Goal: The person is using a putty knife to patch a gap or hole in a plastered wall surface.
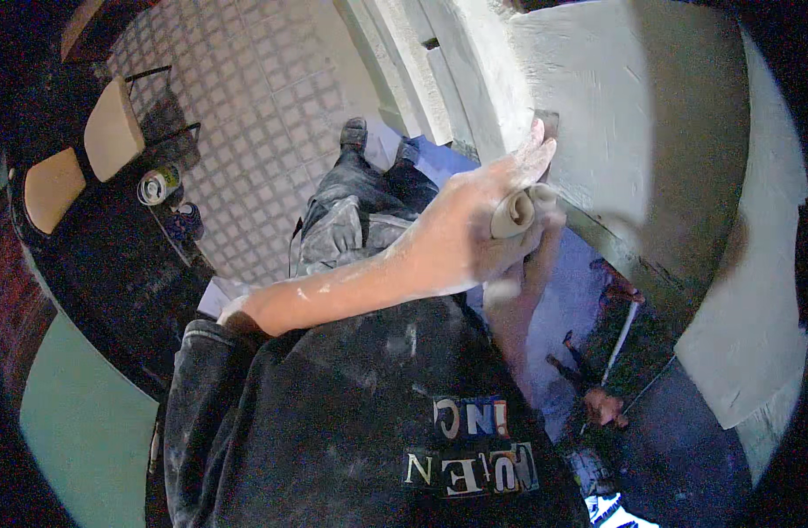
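Note:
From the lower left my left forearm, dusted with white, crosses in front of my body. The fingers of my left hand (474, 231) stretch out toward the pale wall (598, 106), near a flat dark piece of a hand tool (549, 121) at the surface. Beside that hand juts the tool's pale round handle (512, 214), its end hollow. Partly behind it, my right hand (549, 209) curls round the handle. Most of its fingers are hidden. The tool's blade is mostly covered, so its exact kind cannot be made out. Smears and ridges mark the wall's coating.
Two beige chair seats (113, 130) stand at the left beside a dark table. A drink can (157, 187) and a small dark container (186, 222) rest on the table. A pale rod (621, 343) and unclear reddish things (605, 407) lie low on the right. Patterned tiles (246, 106) cover the floor.

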The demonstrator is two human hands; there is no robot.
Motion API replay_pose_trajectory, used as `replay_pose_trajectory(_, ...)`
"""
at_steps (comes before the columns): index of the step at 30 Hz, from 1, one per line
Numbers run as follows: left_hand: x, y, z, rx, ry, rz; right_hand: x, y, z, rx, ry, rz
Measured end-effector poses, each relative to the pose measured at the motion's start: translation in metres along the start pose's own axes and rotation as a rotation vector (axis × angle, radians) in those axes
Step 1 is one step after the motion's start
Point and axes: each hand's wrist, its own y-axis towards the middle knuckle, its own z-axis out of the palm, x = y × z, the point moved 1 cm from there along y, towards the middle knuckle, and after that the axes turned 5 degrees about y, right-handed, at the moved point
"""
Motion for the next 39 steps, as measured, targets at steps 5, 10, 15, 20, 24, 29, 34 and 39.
replay_pose_trajectory(5,-0.003,0.01,-0.003,-0.003,-0.011,-0.021,0.009,0.002,0.0,0.039,-0.309,-0.078)
replay_pose_trajectory(10,0.0,0.005,-0.006,0.01,0.024,-0.021,0.0,-0.003,0.001,0.03,-0.314,-0.11)
replay_pose_trajectory(15,0.001,0.001,-0.006,0.06,-0.05,-0.053,-0.007,-0.013,0.003,0.006,-0.31,-0.113)
replay_pose_trajectory(20,0.007,0.002,-0.006,-0.06,0.026,0.059,-0.011,-0.014,0.006,-0.059,-0.13,-0.04)
replay_pose_trajectory(24,0.007,-0.01,0.005,-0.064,-0.044,0.048,-0.011,-0.025,-0.013,0.071,-0.304,-0.193)
replay_pose_trajectory(29,-0.008,-0.002,-0.009,0.092,-0.089,-0.18,-0.01,-0.019,-0.006,-0.004,-0.322,-0.012)
replay_pose_trajectory(34,-0.001,-0.007,-0.004,0.042,0.02,-0.034,-0.009,-0.021,-0.002,-0.013,-0.47,-0.106)
replay_pose_trajectory(39,-0.016,0.01,-0.01,0.006,-0.055,-0.098,0.01,-0.017,-0.013,0.009,-0.696,0.073)
